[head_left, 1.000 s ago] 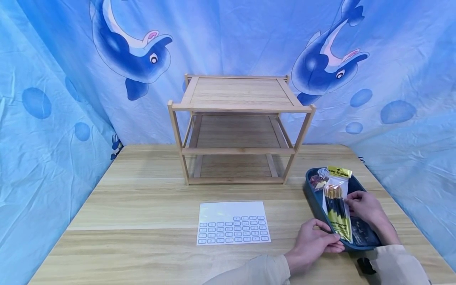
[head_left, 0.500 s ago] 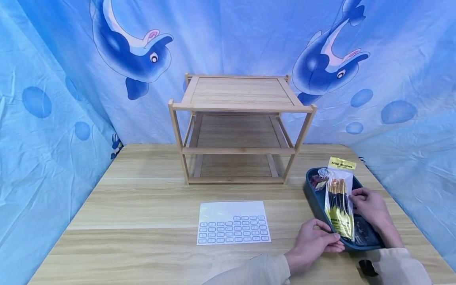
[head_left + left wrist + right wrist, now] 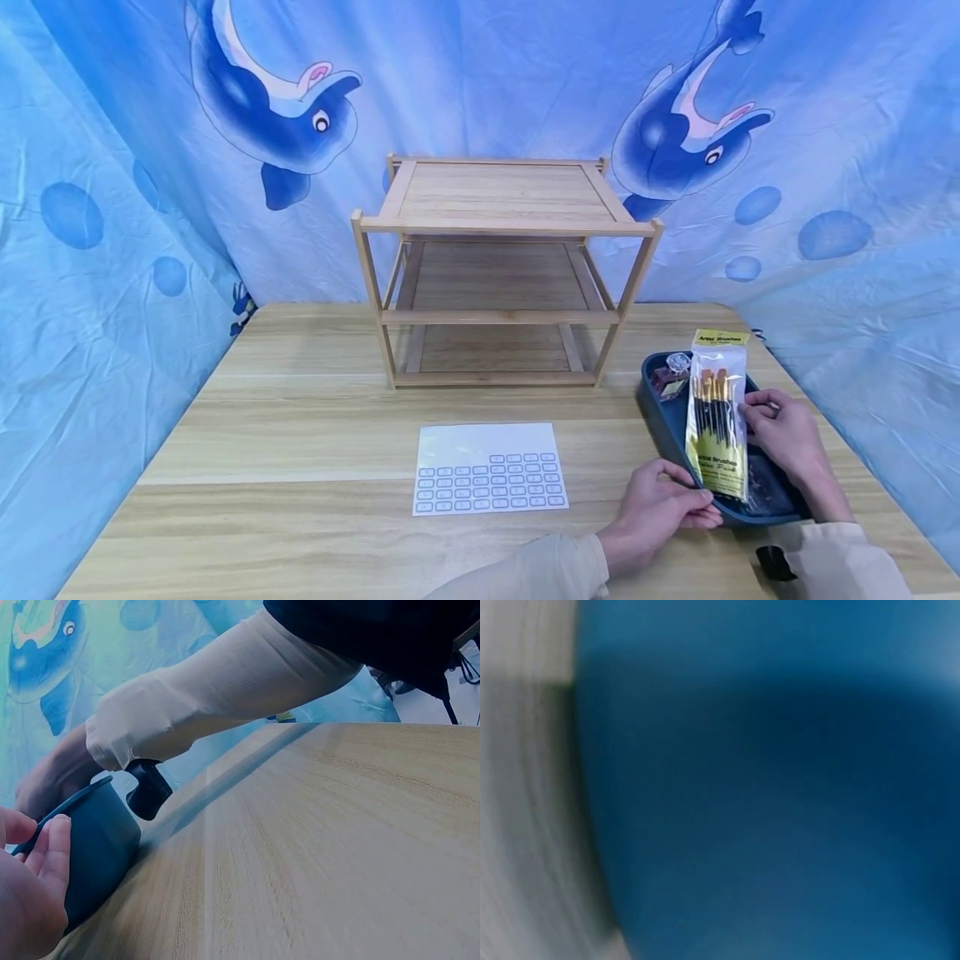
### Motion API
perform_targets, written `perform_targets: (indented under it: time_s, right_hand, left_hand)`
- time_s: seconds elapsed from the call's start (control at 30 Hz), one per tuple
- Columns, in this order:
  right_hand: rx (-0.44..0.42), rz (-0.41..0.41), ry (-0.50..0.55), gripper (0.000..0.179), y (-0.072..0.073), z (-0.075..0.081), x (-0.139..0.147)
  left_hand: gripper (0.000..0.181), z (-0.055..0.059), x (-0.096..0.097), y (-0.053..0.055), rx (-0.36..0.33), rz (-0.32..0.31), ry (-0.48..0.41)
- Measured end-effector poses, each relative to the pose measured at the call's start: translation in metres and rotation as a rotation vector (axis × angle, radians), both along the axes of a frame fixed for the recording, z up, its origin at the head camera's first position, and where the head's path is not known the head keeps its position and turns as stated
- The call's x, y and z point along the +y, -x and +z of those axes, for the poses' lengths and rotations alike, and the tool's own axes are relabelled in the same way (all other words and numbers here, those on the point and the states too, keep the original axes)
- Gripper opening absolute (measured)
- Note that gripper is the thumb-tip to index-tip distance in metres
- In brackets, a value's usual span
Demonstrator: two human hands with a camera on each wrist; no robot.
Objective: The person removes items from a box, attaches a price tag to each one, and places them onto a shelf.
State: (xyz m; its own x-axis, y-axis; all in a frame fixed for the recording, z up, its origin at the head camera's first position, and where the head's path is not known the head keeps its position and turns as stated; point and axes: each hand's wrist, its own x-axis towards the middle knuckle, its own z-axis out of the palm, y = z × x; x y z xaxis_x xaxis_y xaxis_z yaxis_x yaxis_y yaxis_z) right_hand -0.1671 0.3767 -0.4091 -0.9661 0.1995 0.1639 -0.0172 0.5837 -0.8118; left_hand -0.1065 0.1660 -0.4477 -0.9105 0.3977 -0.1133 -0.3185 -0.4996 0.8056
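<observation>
A clear packet of artist brushes (image 3: 717, 454) with yellow ends stands tilted in a dark blue plastic basin (image 3: 658, 421). My right hand (image 3: 783, 433) reaches over the basin and pinches the packet's right edge. With thumb and fingers, my left hand (image 3: 660, 507) grips the basin's near left rim; the left wrist view shows those fingers against the basin's outer wall (image 3: 105, 851). Behind the packet lie a dark red item (image 3: 666, 383) and a small clear faceted piece (image 3: 678, 362). A dark flat item (image 3: 767, 487) lies in the basin's near end. Blurred blue basin fills the right wrist view.
A three-tier wooden shelf (image 3: 506, 317) stands at the back middle of the wooden table (image 3: 300, 450). In front of it lies a white sheet (image 3: 491, 469) printed with rows of small boxes. A blue dolphin curtain (image 3: 480, 83) hangs behind and along both sides.
My right hand has raised the brush packet a little and turned its face toward the camera, so its print shows more plainly. The left hand keeps its grip on the basin.
</observation>
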Motion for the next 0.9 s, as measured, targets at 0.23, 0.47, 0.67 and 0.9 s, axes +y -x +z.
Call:
perform_targets:
  time_s: [0.23,0.47,0.67,0.9]
  right_hand:
    - [0.037,-0.022,-0.005,0.023,-0.003,0.005,0.001]
    - [0.107,-0.014,0.062,0.021,-0.003,0.008,0.003]
    - [0.157,-0.038,0.114,0.013,-0.005,0.015,0.004]
    - [0.239,-0.126,0.22,0.019,-0.008,0.029,0.001]
  left_hand:
    - [0.024,0.0,-0.001,0.001,-0.016,-0.002,0.012]
    - [0.024,0.001,-0.003,0.001,-0.026,0.0,0.027]
    - [0.023,0.001,-0.004,0.002,-0.039,-0.002,0.037]
    - [0.023,0.0,-0.003,0.003,-0.043,-0.007,0.055]
